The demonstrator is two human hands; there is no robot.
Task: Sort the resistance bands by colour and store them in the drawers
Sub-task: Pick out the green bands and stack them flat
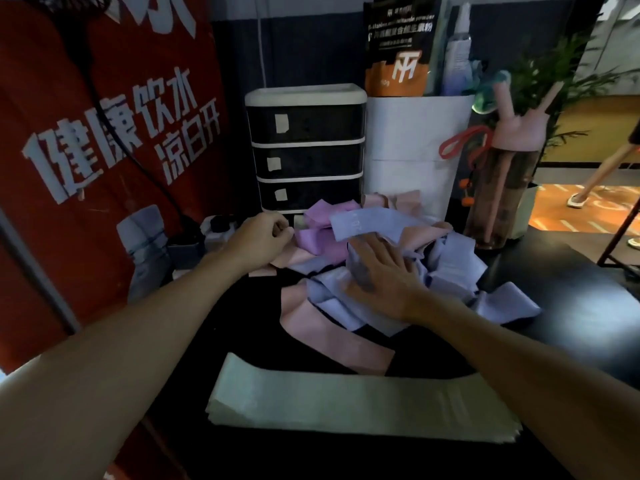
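Note:
A heap of resistance bands lies mid-table: purple bands at the back left, blue bands in the middle and right, pink bands toward the front. A flat stack of pale green bands lies nearest me. Behind the heap stands a black drawer unit with white trim, its upper three drawers closed. My left hand is curled at the unit's lowest drawer front, beside the purple bands; whether it grips the handle is unclear. My right hand rests spread on the blue bands.
A white box with a black-and-orange pouch and spray bottle stands right of the drawers. A pink-lidded water bottle and a plant are at the right. A red banner and a power strip fill the left.

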